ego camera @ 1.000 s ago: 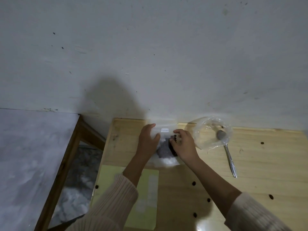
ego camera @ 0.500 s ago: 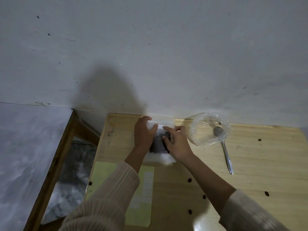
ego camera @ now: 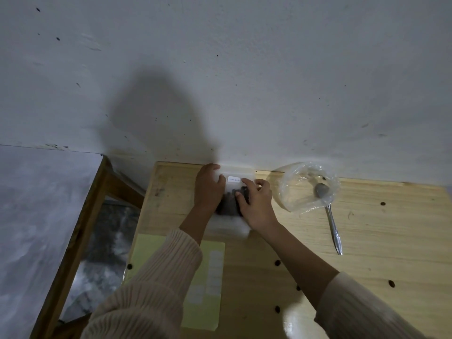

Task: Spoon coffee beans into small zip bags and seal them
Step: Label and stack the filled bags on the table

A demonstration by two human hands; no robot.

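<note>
Hands have slid up the bag (ego camera: 238,172); left hand (ego camera: 209,189) and right hand (ego camera: 257,204) pinch its top. Filled; sealing seemingly unfinished.

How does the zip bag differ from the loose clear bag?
The zip bag lies flat, labelled, holding coffee beans, gripped by the left hand and right hand. The loose clear bag sits crumpled open, untouched, the spoon resting in it. Both are clear plastic.

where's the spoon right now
In the head view the spoon lies on the wooden table right of the right hand, its bowl inside the clear plastic bag near the wall, handle pointing toward the person.
</note>
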